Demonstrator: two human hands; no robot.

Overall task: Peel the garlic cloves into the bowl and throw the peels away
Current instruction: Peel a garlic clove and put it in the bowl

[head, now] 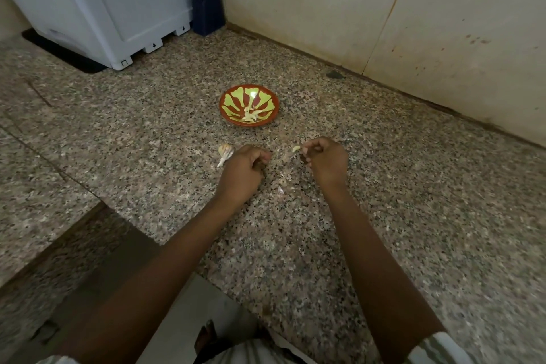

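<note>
My right hand [325, 160] has its fingers curled and pinches a pale garlic clove [296, 148] at the fingertips, the clove projecting toward my left side. My left hand [245, 167] is also held with curled fingers, knuckles up, apart from the right hand; I cannot tell whether it grips anything. Both hands are over the middle of the speckled granite countertop [384, 186]. The remaining garlic bulb [225, 152] lies on the countertop just beside the left hand, on its outer side, stem pointing toward the near edge. Small peel scraps [280, 190] lie on the countertop between my wrists. The red and green bowl [222, 106] stands beyond the hands, toward the far edge, apart from both, and contains several peeled cloves [250, 116] gathered against its near wall. A white appliance [103, 3] occupies the far left corner, with a dark blue object [206, 9] beside it against the tiled wall [325, 9].
</note>
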